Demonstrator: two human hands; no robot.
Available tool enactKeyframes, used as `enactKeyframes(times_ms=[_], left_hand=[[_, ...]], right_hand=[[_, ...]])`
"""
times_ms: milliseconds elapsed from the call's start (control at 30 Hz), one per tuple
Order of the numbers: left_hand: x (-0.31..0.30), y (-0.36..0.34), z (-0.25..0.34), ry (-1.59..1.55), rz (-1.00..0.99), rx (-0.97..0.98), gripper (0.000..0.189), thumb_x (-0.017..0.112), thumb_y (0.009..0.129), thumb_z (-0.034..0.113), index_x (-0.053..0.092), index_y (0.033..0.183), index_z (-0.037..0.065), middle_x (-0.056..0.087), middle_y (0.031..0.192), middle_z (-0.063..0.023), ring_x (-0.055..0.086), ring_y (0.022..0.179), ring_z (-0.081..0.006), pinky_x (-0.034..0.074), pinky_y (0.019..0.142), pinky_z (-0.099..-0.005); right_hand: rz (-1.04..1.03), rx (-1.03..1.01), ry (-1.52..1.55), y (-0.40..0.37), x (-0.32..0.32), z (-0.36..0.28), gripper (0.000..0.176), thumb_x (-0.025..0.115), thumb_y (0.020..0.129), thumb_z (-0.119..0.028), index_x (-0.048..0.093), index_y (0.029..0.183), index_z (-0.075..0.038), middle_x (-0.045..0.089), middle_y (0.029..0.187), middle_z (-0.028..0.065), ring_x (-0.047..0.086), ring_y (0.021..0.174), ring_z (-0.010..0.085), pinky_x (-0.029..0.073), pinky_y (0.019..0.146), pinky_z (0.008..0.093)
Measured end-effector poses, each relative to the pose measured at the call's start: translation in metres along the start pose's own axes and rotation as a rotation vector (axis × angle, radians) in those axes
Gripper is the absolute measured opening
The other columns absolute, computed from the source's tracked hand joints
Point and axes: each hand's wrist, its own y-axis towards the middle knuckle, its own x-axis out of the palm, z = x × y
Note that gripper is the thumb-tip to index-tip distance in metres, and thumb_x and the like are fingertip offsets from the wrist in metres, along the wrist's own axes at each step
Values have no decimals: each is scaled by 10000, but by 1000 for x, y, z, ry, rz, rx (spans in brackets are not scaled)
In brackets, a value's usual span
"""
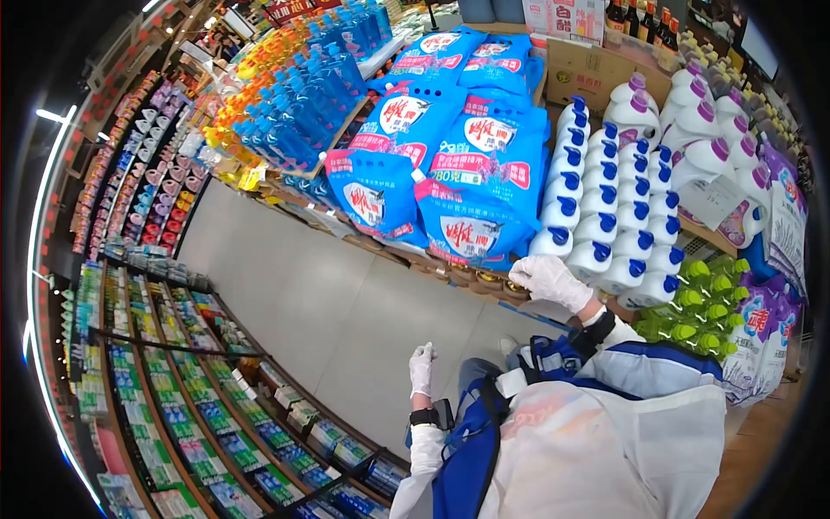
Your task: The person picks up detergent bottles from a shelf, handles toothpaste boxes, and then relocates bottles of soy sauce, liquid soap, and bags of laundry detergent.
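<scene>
My right hand [553, 284], in a white glove, is at the front edge of the display, its fingers curled in with nothing showing in them. It is right beside the front row of white bottles with blue caps [550, 241] and just below the blue bags of laundry detergent [467, 232]. Lower down, over the aisle floor, my left hand [421, 370] hangs in a white glove with its fingers folded and nothing visible in it. Both wrists wear dark bands.
Toothpaste-style boxes line a long curved shelf [212, 381] on the left. Beyond the aisle floor [285, 277] stand blue pump bottles [298, 112]. Green-capped bottles [692, 316], white jugs with purple caps [635, 108] and purple bags [756, 329] are stacked at right.
</scene>
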Motion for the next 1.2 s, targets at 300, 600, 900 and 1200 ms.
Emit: enactKeyframes(times_ms=[300,600,900,1200], left_hand=[[-15,121,143,80,-34,239,245,595,967,278,662,983,43,666,802,-29,589,750,-91,484,717,-266],[-103,262,303,-53,-79,622,216,578,988,214,650,962,12,673,842,-32,603,777,-85,492,726,-266],[-124,346,422,-166,-260,688,201,586,991,219,640,1049,34,645,943,-12,573,880,-68,454,788,-216],[-90,436,510,458,-496,612,474,705,864,339,625,1191,6,689,1126,-128,652,1027,-197,495,883,-294]], right_hand=[[353,242,35,62,-38,-12,333,591,929,-316,674,731,-62,622,640,73,618,609,247,469,560,346],[330,556,-19,144,-79,-19,425,549,958,-400,712,819,-33,685,674,79,646,607,163,490,620,297],[200,763,412,173,-60,22,414,539,971,-422,695,1000,-40,694,782,59,662,708,143,507,649,281],[-71,775,820,293,-26,46,404,559,967,-374,677,1057,1,726,942,140,708,803,206,553,665,287]])
